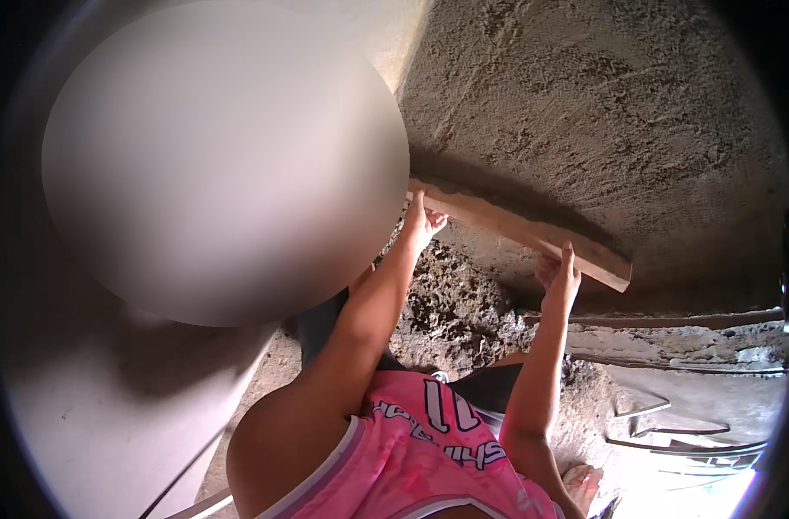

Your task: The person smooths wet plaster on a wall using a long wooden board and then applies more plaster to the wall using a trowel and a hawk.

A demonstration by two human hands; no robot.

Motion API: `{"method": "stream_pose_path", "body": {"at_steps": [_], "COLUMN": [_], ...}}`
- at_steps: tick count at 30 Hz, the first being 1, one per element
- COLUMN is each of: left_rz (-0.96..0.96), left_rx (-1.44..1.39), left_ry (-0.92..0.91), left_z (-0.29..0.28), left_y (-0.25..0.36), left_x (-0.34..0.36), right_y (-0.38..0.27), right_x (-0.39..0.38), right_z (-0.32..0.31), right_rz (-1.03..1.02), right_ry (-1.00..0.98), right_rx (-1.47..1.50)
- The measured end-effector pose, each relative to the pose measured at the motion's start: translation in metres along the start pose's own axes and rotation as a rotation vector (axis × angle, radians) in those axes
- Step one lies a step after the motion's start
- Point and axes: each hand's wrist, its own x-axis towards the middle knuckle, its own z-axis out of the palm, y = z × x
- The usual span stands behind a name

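Note:
A long, straight wooden board [509,225] lies slanted against the rough grey plastered wall [585,112], its right end lower than its left. My left hand [424,223] grips the board near its left end, thumb up on the near face and fingers curled beneath. Farther right, my right hand [561,275] holds the lower edge, the thumb pressed on the face and the fingers underneath. Along the board's upper edge runs a dark strip on the wall. A large blurred oval covers the upper left and hides whatever lies past the board's left end.
Broken, lumpy rubble [451,285] lies below the board. A crumbly ledge [680,342] runs along the right, with several thin dark bars [680,448] lower down near bright light. A smooth pale wall [144,398] rises on the left.

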Motion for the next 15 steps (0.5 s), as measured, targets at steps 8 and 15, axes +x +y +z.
{"method": "stream_pose_path", "body": {"at_steps": [8, 15], "left_rz": [0.111, 0.202], "left_rx": [-0.059, 0.204], "left_ry": [-0.106, -0.206], "left_z": [0.002, 0.081], "left_y": [0.038, 0.065], "left_x": [0.017, -0.066], "right_y": [-0.033, -0.095], "right_x": [0.002, 0.006], "right_z": [0.030, 0.004], "right_rz": [-0.058, -0.068], "right_ry": [-0.094, -0.031], "right_rx": [0.206, 0.278]}}
